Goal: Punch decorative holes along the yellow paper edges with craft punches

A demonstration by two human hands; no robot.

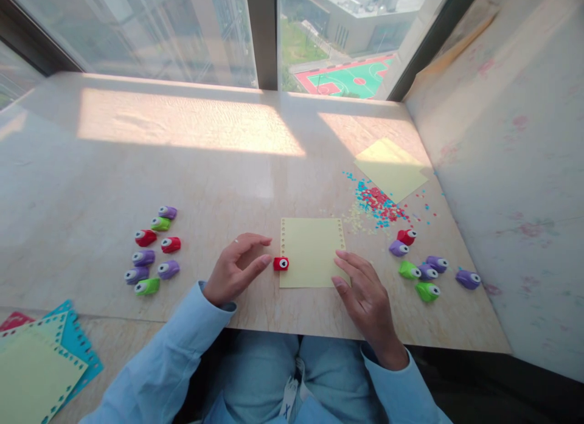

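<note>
The left hand (237,269), thumb and fingers parted, hovered right beside the small, boxy red plastic punch (280,264), there on the left edge of the rectangular pale-yellow paper sheet (312,253), while the right hand (366,293), loosely spread, reached over its right edge!

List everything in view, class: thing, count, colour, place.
Sheet: one, yellow, centre
Punch: one, red, sheet's left edge
Left punches: eight, purple, green, red, left
Right punches: seven, purple, green, red, right
Confetti: uncountable, red, blue, yellow, right
Spare sheet: one, yellow, back right
Punched sheets: several, yellow, blue, red, lower left
Table: one, beige, beneath
Window frame: one, dark, back
Court: one, green, outside
Wall: one, white, right
Trousers: one, blue, below
Sleeves: two, blue, below
Left hand: one, beside punch
Right hand: one, at sheet
</note>
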